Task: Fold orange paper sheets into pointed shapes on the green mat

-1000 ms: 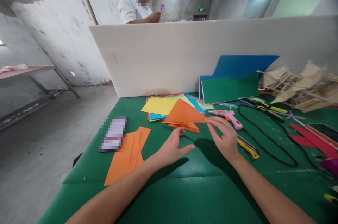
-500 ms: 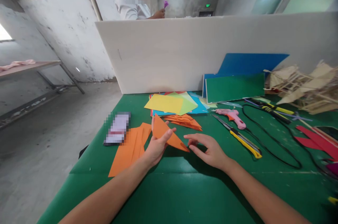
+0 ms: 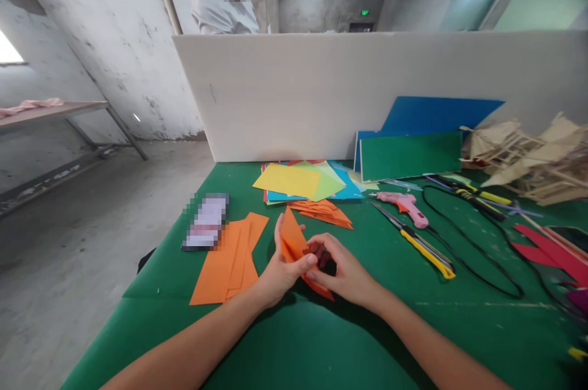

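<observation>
My left hand [image 3: 278, 277] is closed on a folded piece of orange paper [image 3: 293, 233], its thumb across the near side. The paper stands tilted, with its layers partly parted. My right hand [image 3: 344, 267] pinches the right side of the same paper; some of its fingertips are hidden behind the layers. Flat orange paper sheets [image 3: 214, 273] lie overlapping to the left of my hands. Just beyond, folded orange pieces [image 3: 324, 213] rest in a fanned pile.
Coloured sheets [image 3: 289, 180] lie before a white board [image 3: 285, 96]. A phone [image 3: 209, 218] is at the left. On the right are a pink glue gun [image 3: 407, 205] with its black cord, a yellow cutter [image 3: 427, 252] and wooden models [image 3: 528, 157]. A person [image 3: 225, 10] is behind the board.
My right hand has moved left and taken hold of the orange paper. The paper has turned more upright and its layers have come apart. The person behind the board has shifted; their hand is out of view.
</observation>
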Tool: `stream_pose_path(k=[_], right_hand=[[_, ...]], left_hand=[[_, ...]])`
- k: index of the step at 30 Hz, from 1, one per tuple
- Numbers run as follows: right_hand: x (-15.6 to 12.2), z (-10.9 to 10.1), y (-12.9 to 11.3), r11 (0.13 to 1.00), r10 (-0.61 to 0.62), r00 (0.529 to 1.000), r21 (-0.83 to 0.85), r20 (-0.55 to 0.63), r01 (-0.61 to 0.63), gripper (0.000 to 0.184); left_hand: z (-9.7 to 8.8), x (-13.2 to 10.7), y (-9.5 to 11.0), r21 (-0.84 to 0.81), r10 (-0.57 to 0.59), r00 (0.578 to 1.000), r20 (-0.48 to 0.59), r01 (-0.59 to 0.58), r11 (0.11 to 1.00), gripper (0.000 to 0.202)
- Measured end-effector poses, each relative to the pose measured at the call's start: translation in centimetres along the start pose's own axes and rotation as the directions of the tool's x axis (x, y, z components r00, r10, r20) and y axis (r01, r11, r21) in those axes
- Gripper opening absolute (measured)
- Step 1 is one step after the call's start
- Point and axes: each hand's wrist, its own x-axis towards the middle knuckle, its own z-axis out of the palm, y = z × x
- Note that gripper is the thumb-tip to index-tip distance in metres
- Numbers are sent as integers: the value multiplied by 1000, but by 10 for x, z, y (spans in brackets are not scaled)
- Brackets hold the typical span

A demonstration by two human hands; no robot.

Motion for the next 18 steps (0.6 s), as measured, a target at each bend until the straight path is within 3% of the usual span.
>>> stream_pose_path(k=[4, 8, 14, 18], right_hand=[[2, -3, 9, 992, -1, 1000, 123, 1, 1, 16], [4, -9, 15, 934, 95, 995, 346, -9, -86, 16], [5, -21, 29, 876, 255, 945, 463, -206, -136, 29], [6, -25, 36, 887, 266, 915, 449, -303, -109, 51]], left_hand=[[2, -3, 5, 17, 4, 1000, 26, -5, 1000, 123], [3, -8, 8, 53, -33, 999, 24, 32, 998, 111], [-10, -14, 15, 14, -186, 982, -30, 186, 982, 87], [-16, -12, 24, -8, -163, 986, 26, 164, 987, 84]])
